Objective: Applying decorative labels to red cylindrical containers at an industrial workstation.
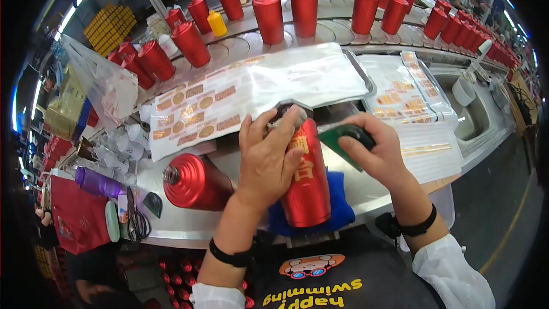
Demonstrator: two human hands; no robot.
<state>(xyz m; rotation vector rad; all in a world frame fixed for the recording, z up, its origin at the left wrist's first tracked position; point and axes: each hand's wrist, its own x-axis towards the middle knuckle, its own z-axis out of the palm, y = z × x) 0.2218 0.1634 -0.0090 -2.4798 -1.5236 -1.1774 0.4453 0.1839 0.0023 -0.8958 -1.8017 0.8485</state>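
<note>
Conveyor (234,37) curves across the back, carrying a long row of red bottles (267,20) and one small yellow bottle (217,24). Nearer stretches a metal bench (372,191), with a sink (472,123) at its right end. Over its back part spreads a big sticker sheet (200,106), white with gold and red pieces; a smaller sheet (394,94) lies right of it. In the middle of the bench, the labelled bottle (311,200), red with gold lettering, lies tilted, base toward the person, over a blue cloth (341,200). Another red bottle (197,186) stands left of it, beside the left forearm. The left hand (266,157) holds the labelled bottle near its neck, fingers spread and bent over the top end, thumb by the label. The right hand (377,146) pinches a flat green scraper (331,137), thumb on its near face; the blade is just beside the bottle's upper side, and whether they touch I cannot tell. At far left lie a purple flask (100,183) and scissors (137,220).
</note>
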